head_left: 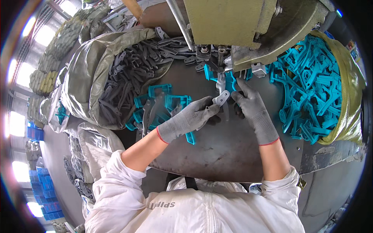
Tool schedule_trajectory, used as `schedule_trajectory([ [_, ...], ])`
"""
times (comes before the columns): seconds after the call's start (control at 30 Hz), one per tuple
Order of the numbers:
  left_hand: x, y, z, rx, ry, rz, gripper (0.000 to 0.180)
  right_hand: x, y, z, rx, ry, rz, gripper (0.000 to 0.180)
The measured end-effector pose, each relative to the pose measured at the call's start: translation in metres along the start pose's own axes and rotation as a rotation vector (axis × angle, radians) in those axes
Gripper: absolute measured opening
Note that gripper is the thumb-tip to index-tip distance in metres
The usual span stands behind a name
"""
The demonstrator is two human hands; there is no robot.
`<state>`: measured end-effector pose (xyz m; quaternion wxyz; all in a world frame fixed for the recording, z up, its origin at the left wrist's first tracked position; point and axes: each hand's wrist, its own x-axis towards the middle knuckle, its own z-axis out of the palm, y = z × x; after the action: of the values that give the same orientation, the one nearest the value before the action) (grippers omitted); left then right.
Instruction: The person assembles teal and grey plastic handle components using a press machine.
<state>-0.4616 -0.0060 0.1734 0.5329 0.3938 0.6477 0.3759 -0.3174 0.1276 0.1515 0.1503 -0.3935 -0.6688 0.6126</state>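
"Two grey knitted gloves with red hems [263, 126] are worn; what does the left hand [196, 114] grasp?"

"Its thumb and fingers pinch a flat grey lever with a rounded, holed end [221, 98], raised above the dark, scuffed metal worktable [217, 159]."

"And the right hand [250, 103]?"

"Its thumb and forefinger close on the near end of a bright teal moulded piece [232, 82], just beside the lever. The remaining fingers are partly hidden, and their grip cannot be told."

"Which apparatus stands beyond them?"

"A heavy olive-green metal machine [225, 19], with a slender coiled spring [180, 23] along its left side. Its lower end reaches down close to the teal piece."

"Where do the other parts lie?"

"To the left, an open grey woven sack [83, 81] contains a mass of dark grey levers [130, 68]. To the right, a yellow-olive woven sack [349, 105] holds heaped teal plastic frames [316, 85]. Between the grey sack and the left hand, a cluster of teal-and-grey assemblies [177, 101] rests on the worktable, partly covered by the left glove."
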Motion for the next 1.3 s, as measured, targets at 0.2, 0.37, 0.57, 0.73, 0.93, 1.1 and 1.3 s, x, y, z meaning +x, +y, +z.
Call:
schedule_trajectory([
  [0.2, 0.016, -0.071, -0.034, -0.203, 0.077, -0.05, 0.03, -0.012, -0.019, -0.006, 0.051, -0.08, 0.069, 0.051],
  [0.37, 0.007, -0.05, -0.036, -0.286, 0.135, -0.145, 0.039, -0.01, -0.024, -0.001, 0.041, -0.029, 0.114, 0.052],
  [0.57, -0.005, -0.033, -0.02, -0.436, 0.073, 0.001, 0.041, -0.01, -0.019, -0.001, -0.017, -0.068, 0.124, 0.055],
  [0.73, -0.005, -0.034, -0.006, -0.388, 0.03, 0.026, 0.039, -0.002, -0.006, 0.006, -0.057, -0.02, 0.04, 0.049],
  [0.93, -0.009, -0.021, 0.0, -0.386, 0.014, -0.034, 0.034, 0.006, 0.007, -0.001, -0.024, -0.125, 0.137, 0.048],
  [1.1, -0.007, -0.01, -0.01, -0.154, 0.042, -0.071, 0.033, 0.0, 0.008, 0.004, 0.049, -0.091, 0.07, 0.046],
  [1.3, 0.007, 0.012, -0.008, -0.108, -0.04, 0.059, 0.036, -0.01, 0.004, 0.01, 0.149, -0.056, 0.101, 0.035],
])
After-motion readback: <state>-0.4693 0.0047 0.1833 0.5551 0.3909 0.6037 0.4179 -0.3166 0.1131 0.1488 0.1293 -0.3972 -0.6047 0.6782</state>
